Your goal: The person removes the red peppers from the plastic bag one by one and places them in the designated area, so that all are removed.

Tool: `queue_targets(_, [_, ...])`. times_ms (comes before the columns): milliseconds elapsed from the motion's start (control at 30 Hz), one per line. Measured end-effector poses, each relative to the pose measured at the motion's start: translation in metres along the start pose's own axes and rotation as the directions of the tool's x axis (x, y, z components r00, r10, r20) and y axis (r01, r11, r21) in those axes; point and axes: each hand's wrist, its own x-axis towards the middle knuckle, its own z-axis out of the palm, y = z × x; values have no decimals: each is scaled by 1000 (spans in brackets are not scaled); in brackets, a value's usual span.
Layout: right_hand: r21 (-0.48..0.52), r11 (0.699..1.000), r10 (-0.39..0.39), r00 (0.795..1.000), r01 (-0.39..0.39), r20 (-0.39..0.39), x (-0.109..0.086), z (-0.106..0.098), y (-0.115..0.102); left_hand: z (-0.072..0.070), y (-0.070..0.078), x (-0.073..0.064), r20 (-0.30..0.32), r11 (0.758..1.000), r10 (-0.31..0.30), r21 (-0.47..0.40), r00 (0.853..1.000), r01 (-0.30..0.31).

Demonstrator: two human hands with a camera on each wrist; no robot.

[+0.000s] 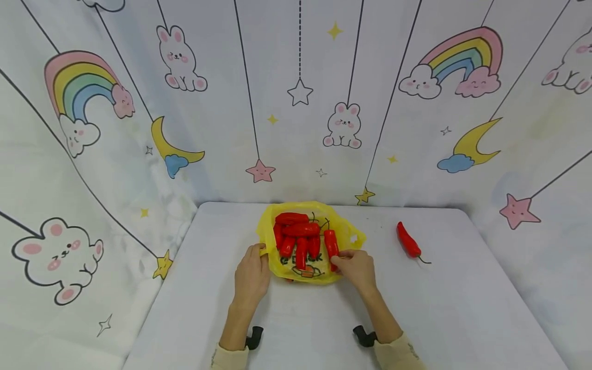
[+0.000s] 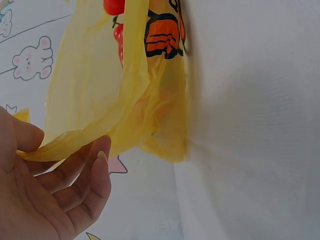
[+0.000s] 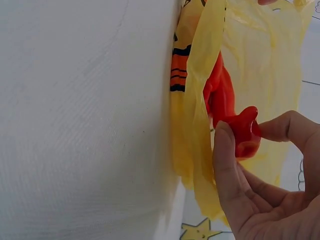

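Note:
A yellow plastic bag (image 1: 344, 228) lies with its mouth spread wide, and several red chili peppers (image 1: 296, 229) are heaped inside. My left hand (image 1: 252, 272) pinches the bag's left rim; the left wrist view shows thumb and fingers (image 2: 75, 185) on the thin edge. At the bag's right side my right hand (image 1: 358, 267) holds one red chili pepper (image 1: 331, 242) by its end. In the right wrist view that held pepper (image 3: 245, 132) sits between thumb and forefinger, at the bag's opening. Dark print and an orange picture (image 2: 164, 32) mark the bag's front.
Another red chili pepper (image 1: 408, 240) with a curved green stem lies on the white table (image 1: 462, 308), to the right of the bag. Behind the table hangs a pale cloth backdrop (image 1: 296, 139) with rabbits, stars and rainbows.

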Motion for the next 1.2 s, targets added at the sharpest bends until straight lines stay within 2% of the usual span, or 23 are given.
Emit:
queue_targets(267, [89,996,28,999,-30,25,-3,-7,-2,-2,1,-1,-22,999,32,-22,999,-32])
queue_targets(433, [108,994,27,999,-29,25,-7,-10,-7,-2,0,-1,-22,999,36,-19,999,-37])
queue_targets(633, [122,993,-2,1000,0,17,-10,-14,-12,-2,-1,1,-14,999,30,-16,999,-30])
queue_targets(800, [149,989,-31,997,20,67,-10,-11,-17,-2,0,1,-8,999,24,-21,1000,-24])
queue_targets(1000, [283,957,19,986,-65,164,-13,-5,-14,-2,0,0,5,1000,11,-23,1000,-11])
queue_targets(1067, [306,949,29,986,-79,166,-13,-4,-12,-2,1,0,7,1000,10,-26,1000,-10])
queue_targets(1200, [297,952,31,991,-68,128,-12,-5,-12,-2,1,1,11,1000,9,-28,1000,-8])
